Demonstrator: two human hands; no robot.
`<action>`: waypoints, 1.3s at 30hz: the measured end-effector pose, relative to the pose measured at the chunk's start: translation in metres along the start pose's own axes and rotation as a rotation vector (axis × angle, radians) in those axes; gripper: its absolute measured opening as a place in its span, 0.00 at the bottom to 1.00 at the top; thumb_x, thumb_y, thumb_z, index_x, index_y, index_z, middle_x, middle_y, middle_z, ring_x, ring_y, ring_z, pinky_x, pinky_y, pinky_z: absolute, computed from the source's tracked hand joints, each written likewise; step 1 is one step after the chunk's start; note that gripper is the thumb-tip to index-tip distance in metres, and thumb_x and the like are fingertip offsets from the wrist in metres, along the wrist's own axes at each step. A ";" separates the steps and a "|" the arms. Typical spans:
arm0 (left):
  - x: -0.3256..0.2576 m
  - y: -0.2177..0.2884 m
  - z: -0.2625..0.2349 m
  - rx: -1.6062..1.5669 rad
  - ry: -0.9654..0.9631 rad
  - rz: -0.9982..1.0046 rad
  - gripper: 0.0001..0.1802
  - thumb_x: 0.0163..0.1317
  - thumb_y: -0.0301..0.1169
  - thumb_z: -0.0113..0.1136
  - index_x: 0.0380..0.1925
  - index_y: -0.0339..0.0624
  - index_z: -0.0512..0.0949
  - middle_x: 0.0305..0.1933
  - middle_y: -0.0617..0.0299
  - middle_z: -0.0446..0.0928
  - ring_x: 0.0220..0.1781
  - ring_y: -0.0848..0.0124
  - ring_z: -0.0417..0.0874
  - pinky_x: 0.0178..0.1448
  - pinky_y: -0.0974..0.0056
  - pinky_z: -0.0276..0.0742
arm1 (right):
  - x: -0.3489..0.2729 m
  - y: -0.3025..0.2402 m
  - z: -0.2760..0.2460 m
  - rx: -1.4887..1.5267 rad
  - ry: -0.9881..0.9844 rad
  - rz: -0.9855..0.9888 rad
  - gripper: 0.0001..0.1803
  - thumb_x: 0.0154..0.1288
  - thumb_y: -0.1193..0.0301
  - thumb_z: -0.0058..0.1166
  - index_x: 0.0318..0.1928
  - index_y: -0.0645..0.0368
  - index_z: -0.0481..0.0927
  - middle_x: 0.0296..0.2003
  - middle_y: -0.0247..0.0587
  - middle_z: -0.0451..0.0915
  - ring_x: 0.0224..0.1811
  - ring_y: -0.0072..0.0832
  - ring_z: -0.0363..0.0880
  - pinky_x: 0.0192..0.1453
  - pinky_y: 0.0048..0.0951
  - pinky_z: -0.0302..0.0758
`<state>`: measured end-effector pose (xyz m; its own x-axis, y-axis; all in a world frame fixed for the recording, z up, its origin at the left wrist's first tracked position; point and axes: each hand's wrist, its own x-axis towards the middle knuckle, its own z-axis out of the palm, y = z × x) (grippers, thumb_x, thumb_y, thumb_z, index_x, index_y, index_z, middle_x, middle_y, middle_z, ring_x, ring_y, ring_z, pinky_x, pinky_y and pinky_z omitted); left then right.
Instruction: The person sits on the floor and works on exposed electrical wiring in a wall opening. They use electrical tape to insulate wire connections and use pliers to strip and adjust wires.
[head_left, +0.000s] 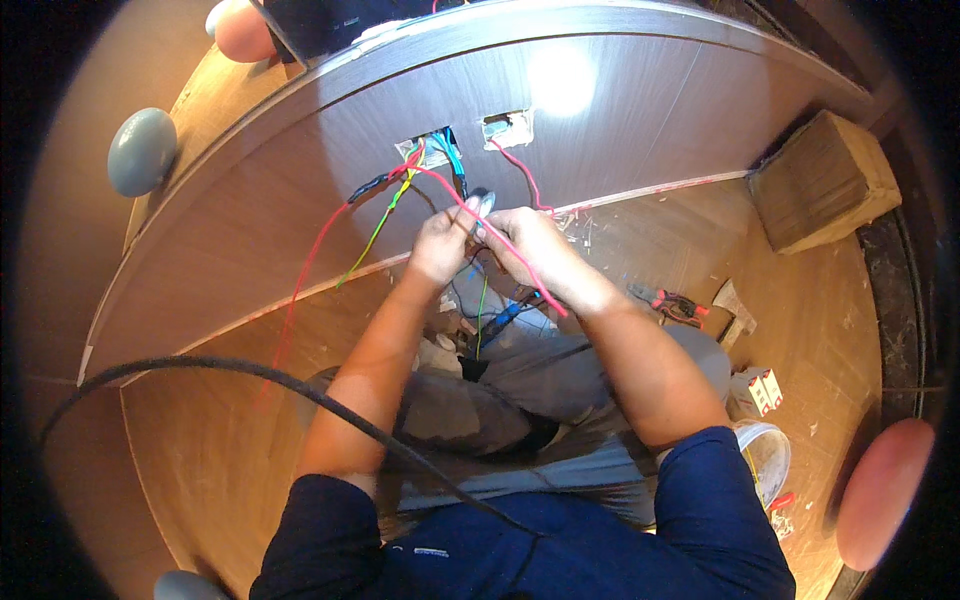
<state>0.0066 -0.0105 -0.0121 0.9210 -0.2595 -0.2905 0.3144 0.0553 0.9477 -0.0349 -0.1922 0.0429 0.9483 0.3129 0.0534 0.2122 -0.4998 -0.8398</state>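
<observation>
While close together, both hands (443, 245) just below blue wires (453, 158)

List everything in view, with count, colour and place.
Wall panel: one, grey-brown, ahead
Cut-outs: two, pale-edged, in the panel
Red wires: at least two, red, from both cut-outs
Yellow-green wires: at least two, yellow-green, left cut-out and lower centre
Blue wires: several, blue, left cut-out
Pliers: at least one, red-black, right floor
Block: one, brown, far right
Tub: one, whitish, lower right
Cable: one, black, lower left
Ovals: about five, grey or pinkish, around the edges
Floor: one, brown, below
Shirt: one, navy, bottom
Left grip: one, bare, centre
Right grip: one, bare, centre
</observation>
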 end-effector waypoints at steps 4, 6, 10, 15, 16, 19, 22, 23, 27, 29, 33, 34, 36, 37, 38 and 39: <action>-0.021 0.014 -0.023 0.449 0.072 0.500 0.19 0.68 0.39 0.66 0.48 0.31 0.82 0.47 0.60 0.82 0.47 0.75 0.79 0.52 0.67 0.76 | 0.000 -0.003 -0.005 -0.091 0.022 -0.024 0.13 0.73 0.65 0.53 0.44 0.59 0.86 0.27 0.56 0.83 0.30 0.43 0.85 0.39 0.41 0.78; -0.030 0.032 -0.024 0.629 0.139 0.602 0.17 0.67 0.37 0.67 0.44 0.31 0.82 0.46 0.57 0.82 0.46 0.73 0.78 0.51 0.65 0.75 | -0.001 -0.005 -0.001 -0.169 0.037 -0.025 0.14 0.72 0.64 0.53 0.45 0.60 0.86 0.29 0.58 0.83 0.32 0.45 0.86 0.40 0.43 0.79; -0.039 0.049 -0.001 0.495 0.285 0.364 0.14 0.69 0.35 0.62 0.40 0.32 0.81 0.41 0.58 0.80 0.41 0.70 0.79 0.46 0.63 0.75 | -0.003 -0.005 0.006 -0.129 0.058 0.023 0.14 0.73 0.64 0.52 0.45 0.61 0.86 0.31 0.60 0.84 0.36 0.47 0.87 0.42 0.44 0.79; -0.052 0.038 0.019 0.011 0.184 0.521 0.16 0.72 0.32 0.50 0.54 0.35 0.74 0.40 0.58 0.78 0.40 0.73 0.80 0.46 0.68 0.77 | -0.002 0.003 0.009 0.002 0.076 0.029 0.13 0.70 0.63 0.54 0.40 0.60 0.85 0.33 0.62 0.83 0.41 0.60 0.83 0.48 0.53 0.77; -0.053 0.035 0.021 -0.053 0.159 0.523 0.17 0.72 0.33 0.49 0.56 0.35 0.72 0.41 0.58 0.78 0.40 0.74 0.80 0.47 0.68 0.77 | -0.001 0.004 0.012 0.016 0.094 0.010 0.14 0.69 0.63 0.54 0.40 0.60 0.85 0.33 0.62 0.83 0.41 0.60 0.83 0.47 0.53 0.77; -0.042 0.028 0.028 0.004 0.260 0.598 0.20 0.71 0.32 0.57 0.58 0.34 0.70 0.49 0.58 0.75 0.43 0.73 0.79 0.51 0.67 0.78 | 0.001 0.005 0.018 0.037 0.090 -0.006 0.14 0.69 0.62 0.55 0.39 0.61 0.85 0.32 0.63 0.82 0.40 0.60 0.83 0.46 0.53 0.77; -0.018 0.025 0.032 0.066 0.290 0.391 0.27 0.63 0.30 0.72 0.58 0.35 0.71 0.49 0.60 0.76 0.44 0.74 0.78 0.52 0.67 0.77 | 0.000 0.003 0.018 0.040 0.012 0.050 0.15 0.69 0.61 0.55 0.39 0.62 0.84 0.32 0.63 0.82 0.39 0.61 0.83 0.45 0.52 0.77; -0.014 0.024 0.031 0.036 0.194 0.260 0.27 0.63 0.34 0.73 0.57 0.36 0.72 0.48 0.60 0.78 0.44 0.75 0.79 0.51 0.69 0.77 | 0.000 0.003 0.017 0.072 0.025 0.032 0.15 0.70 0.61 0.55 0.40 0.62 0.85 0.32 0.62 0.83 0.39 0.60 0.83 0.45 0.51 0.78; -0.012 0.026 0.005 0.124 0.071 0.081 0.28 0.67 0.41 0.69 0.59 0.37 0.72 0.47 0.60 0.80 0.45 0.74 0.81 0.44 0.70 0.77 | -0.001 0.000 0.008 0.137 0.054 -0.057 0.15 0.74 0.63 0.53 0.41 0.63 0.86 0.23 0.46 0.80 0.29 0.34 0.78 0.36 0.38 0.75; -0.011 0.026 -0.002 0.130 0.066 0.094 0.26 0.69 0.43 0.66 0.58 0.38 0.74 0.45 0.61 0.81 0.44 0.75 0.81 0.41 0.69 0.76 | -0.002 -0.001 0.003 0.125 0.043 -0.071 0.16 0.75 0.65 0.52 0.41 0.65 0.86 0.18 0.38 0.78 0.24 0.21 0.75 0.31 0.32 0.74; -0.007 0.021 -0.007 0.076 0.044 0.154 0.22 0.71 0.47 0.61 0.53 0.40 0.79 0.38 0.66 0.81 0.40 0.76 0.81 0.38 0.70 0.76 | -0.002 -0.003 0.001 0.128 -0.015 -0.052 0.15 0.75 0.65 0.52 0.42 0.64 0.86 0.18 0.37 0.78 0.23 0.21 0.75 0.30 0.31 0.73; -0.006 0.019 -0.009 0.107 0.004 0.154 0.22 0.72 0.47 0.60 0.53 0.40 0.79 0.38 0.66 0.81 0.40 0.76 0.81 0.39 0.70 0.76 | -0.001 -0.003 0.000 0.097 -0.023 -0.047 0.15 0.76 0.65 0.52 0.42 0.64 0.86 0.18 0.36 0.78 0.23 0.21 0.75 0.29 0.31 0.73; -0.007 0.016 -0.012 0.097 -0.080 0.165 0.19 0.72 0.42 0.61 0.53 0.40 0.80 0.39 0.68 0.80 0.39 0.77 0.80 0.41 0.69 0.77 | 0.003 -0.002 -0.002 0.088 -0.058 -0.018 0.16 0.76 0.64 0.52 0.41 0.64 0.86 0.18 0.36 0.78 0.22 0.20 0.75 0.29 0.30 0.72; -0.009 0.016 -0.014 0.166 -0.052 0.198 0.18 0.71 0.40 0.62 0.53 0.40 0.80 0.39 0.68 0.80 0.39 0.78 0.80 0.42 0.69 0.77 | 0.004 -0.001 -0.004 0.114 -0.086 0.005 0.16 0.76 0.64 0.52 0.42 0.64 0.86 0.18 0.36 0.77 0.22 0.20 0.75 0.29 0.30 0.72; -0.011 0.015 -0.015 0.223 -0.024 0.265 0.17 0.71 0.38 0.62 0.53 0.40 0.80 0.40 0.68 0.81 0.39 0.79 0.79 0.42 0.70 0.77 | 0.006 0.000 -0.006 0.155 -0.110 0.065 0.16 0.75 0.64 0.53 0.42 0.64 0.86 0.18 0.36 0.77 0.22 0.20 0.74 0.29 0.30 0.72; -0.014 0.017 -0.016 0.306 0.029 0.249 0.16 0.70 0.36 0.63 0.53 0.40 0.80 0.40 0.68 0.81 0.39 0.80 0.79 0.43 0.70 0.77 | 0.007 0.002 -0.007 0.114 -0.099 0.033 0.16 0.75 0.63 0.53 0.42 0.64 0.87 0.18 0.35 0.77 0.23 0.20 0.75 0.29 0.30 0.72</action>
<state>0.0029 0.0096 0.0055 0.9681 -0.2464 -0.0457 0.0013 -0.1775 0.9841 -0.0264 -0.1971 0.0458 0.9252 0.3788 -0.0238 0.1479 -0.4177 -0.8965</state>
